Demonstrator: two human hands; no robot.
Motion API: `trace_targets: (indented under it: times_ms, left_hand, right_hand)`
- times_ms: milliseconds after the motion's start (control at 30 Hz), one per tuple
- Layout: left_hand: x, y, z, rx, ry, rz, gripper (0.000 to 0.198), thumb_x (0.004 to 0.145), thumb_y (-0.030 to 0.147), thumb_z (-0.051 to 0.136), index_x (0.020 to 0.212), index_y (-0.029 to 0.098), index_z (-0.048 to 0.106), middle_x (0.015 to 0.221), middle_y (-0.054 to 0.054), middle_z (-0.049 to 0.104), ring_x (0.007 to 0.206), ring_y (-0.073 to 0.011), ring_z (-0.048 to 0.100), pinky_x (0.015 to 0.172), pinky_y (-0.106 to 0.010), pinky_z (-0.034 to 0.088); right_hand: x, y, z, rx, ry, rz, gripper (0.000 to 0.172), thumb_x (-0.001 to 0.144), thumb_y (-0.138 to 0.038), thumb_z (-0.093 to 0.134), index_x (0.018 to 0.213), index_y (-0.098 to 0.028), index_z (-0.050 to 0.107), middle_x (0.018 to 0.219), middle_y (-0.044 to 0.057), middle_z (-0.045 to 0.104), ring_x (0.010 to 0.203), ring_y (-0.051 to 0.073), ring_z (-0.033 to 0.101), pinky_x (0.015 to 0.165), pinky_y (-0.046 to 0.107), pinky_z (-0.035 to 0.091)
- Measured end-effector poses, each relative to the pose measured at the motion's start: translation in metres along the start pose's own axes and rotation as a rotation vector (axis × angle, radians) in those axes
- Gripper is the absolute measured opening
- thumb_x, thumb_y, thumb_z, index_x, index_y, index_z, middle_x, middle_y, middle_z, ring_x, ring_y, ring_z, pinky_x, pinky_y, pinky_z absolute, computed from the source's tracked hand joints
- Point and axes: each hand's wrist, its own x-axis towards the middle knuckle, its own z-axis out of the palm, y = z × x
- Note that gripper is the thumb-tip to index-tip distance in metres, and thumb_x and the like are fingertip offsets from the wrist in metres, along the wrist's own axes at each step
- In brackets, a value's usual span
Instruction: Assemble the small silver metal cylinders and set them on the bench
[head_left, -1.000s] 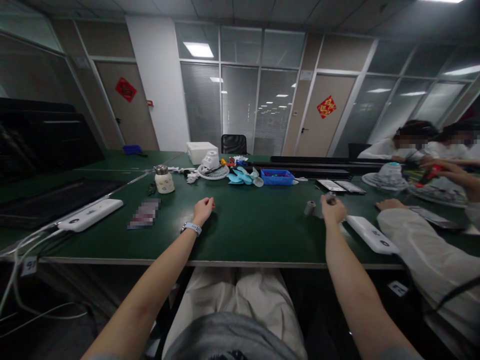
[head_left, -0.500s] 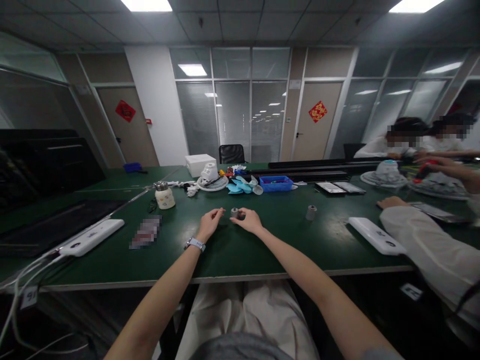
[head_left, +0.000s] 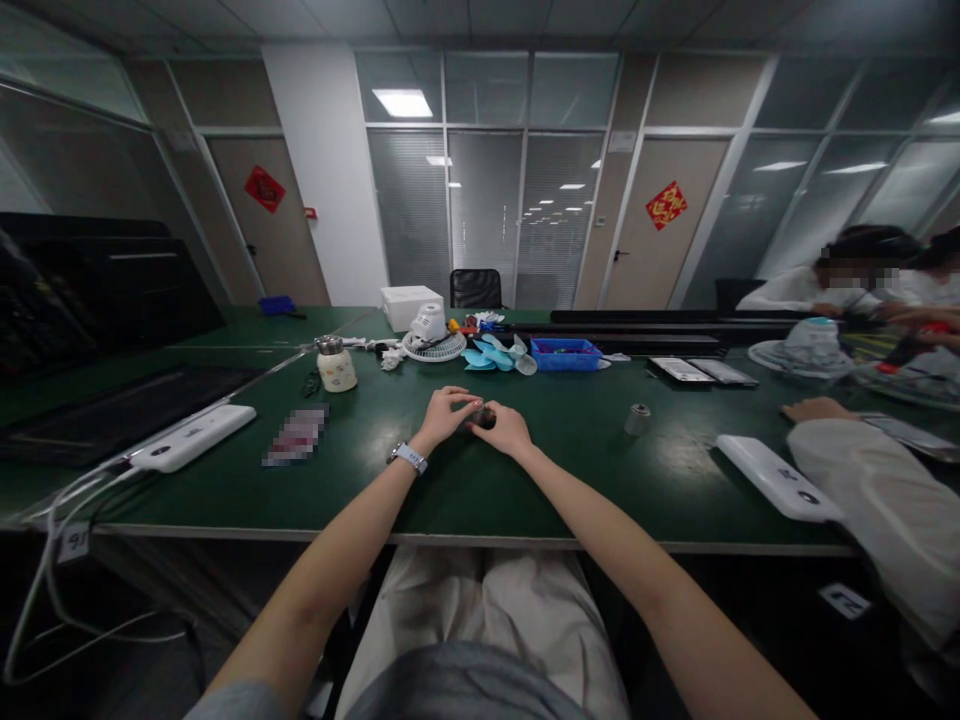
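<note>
A small grey metal cylinder [head_left: 484,416] stands on the green table, mostly covered by fingers. My right hand [head_left: 508,430] is closed around its right side, thumb in front. From the left, my left hand [head_left: 450,412], with a watch on its wrist, has thumb and fingertips pinched together at the cylinder's top. Whatever sits between those fingertips is too small to make out. A second grey cylinder [head_left: 637,420] of similar look stands upright farther right, apart from both hands.
Behind my hands lie light-blue fan blades [head_left: 491,353], a blue tray [head_left: 566,354], a white fan part [head_left: 431,335] and a white box [head_left: 411,306]. A patterned jar [head_left: 336,368] stands left. White power strips [head_left: 776,478] flank me. A co-worker's sleeve [head_left: 874,490] rests at the right.
My left hand has moved right, from beside the cylinder onto its top. The right hand still holds the cylinder. The head view has tilted down and turned slightly left.
</note>
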Motion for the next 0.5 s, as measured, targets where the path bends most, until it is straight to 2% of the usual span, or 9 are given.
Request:
trace_targets:
  times_ms: [100,200,333,367,500]
  left_hand:
    - [0.003,0.000,0.002,0.017,0.010,-0.026,0.026,0.080,0.046,0.067,0.092,0.025,0.077,0.110,-0.007,0.064,0.110,-0.0246,0.053,0.096,-0.040,0.043]
    - [0.007,-0.001,0.001,0.015,0.072,-0.012,0.025,0.080,0.046,0.067,0.088,0.024,0.077,0.111,-0.007,0.063,0.112,-0.0247,0.051,0.097,-0.039,0.042]
    - [0.005,-0.015,-0.009,0.034,0.151,-0.043,0.028,0.085,0.047,0.060,0.095,0.025,0.076,0.105,-0.006,0.065,0.106,-0.0226,0.053,0.099,-0.039,0.039]
    - [0.002,-0.021,-0.012,0.068,0.137,-0.077,0.029,0.085,0.047,0.060,0.095,0.026,0.076,0.104,-0.006,0.065,0.106,-0.0231,0.053,0.099,-0.039,0.038]
    - [-0.014,-0.042,-0.021,0.269,-0.048,-0.229,0.029,0.075,0.055,0.067,0.088,0.032,0.078,0.113,-0.007,0.060,0.112,-0.0288,0.046,0.099,-0.042,0.036]
  right_hand:
    - [-0.001,-0.002,-0.001,-0.027,0.001,0.001,0.039,0.078,-0.052,0.066,0.104,-0.023,0.062,0.090,0.004,0.070,0.081,0.020,0.064,0.066,0.028,0.044]
    - [-0.003,-0.004,-0.002,-0.045,0.000,0.003,0.039,0.078,-0.051,0.066,0.104,-0.023,0.061,0.091,0.005,0.070,0.083,0.021,0.064,0.067,0.028,0.044]
    - [-0.004,-0.002,-0.002,-0.046,0.016,0.033,0.041,0.078,-0.054,0.065,0.104,-0.023,0.062,0.093,0.005,0.070,0.086,0.021,0.065,0.070,0.029,0.046]
    - [-0.005,-0.001,-0.002,-0.040,0.018,0.039,0.042,0.078,-0.055,0.065,0.105,-0.023,0.062,0.094,0.006,0.070,0.087,0.022,0.065,0.071,0.030,0.047]
    - [-0.008,0.005,-0.005,0.021,0.016,0.063,0.044,0.077,-0.055,0.067,0.106,-0.023,0.063,0.098,0.005,0.071,0.090,0.022,0.066,0.077,0.032,0.050]
